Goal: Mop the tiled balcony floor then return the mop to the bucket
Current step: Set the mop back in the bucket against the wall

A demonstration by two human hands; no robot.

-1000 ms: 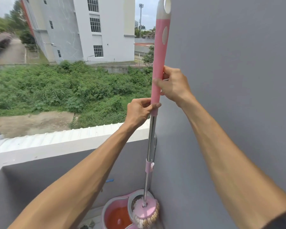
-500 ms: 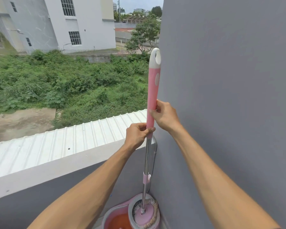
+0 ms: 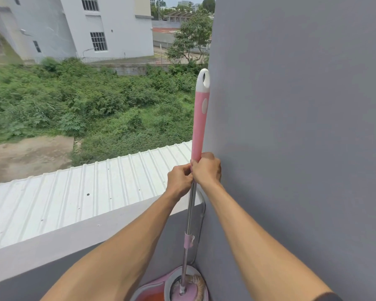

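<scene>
Lower centre: left hand (image 3: 179, 180) and right hand (image 3: 207, 169) both closed around mop (image 3: 199, 124) at base of its pink grip. Mop upright, head seated in bucket (image 3: 154, 288), bottom edge. Grey wall (image 3: 302, 127) fills right.

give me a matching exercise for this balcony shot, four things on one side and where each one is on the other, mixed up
Things:
1. mop head
2. left hand
3. right hand
4. clip

Places:
A. on the steel pole, partway down
B. in the spinner basket of the bucket
C. at the base of the pink grip, wall side
D. at the top of the steel pole, parapet side

Pairs: 1-B, 2-D, 3-C, 4-A
</scene>
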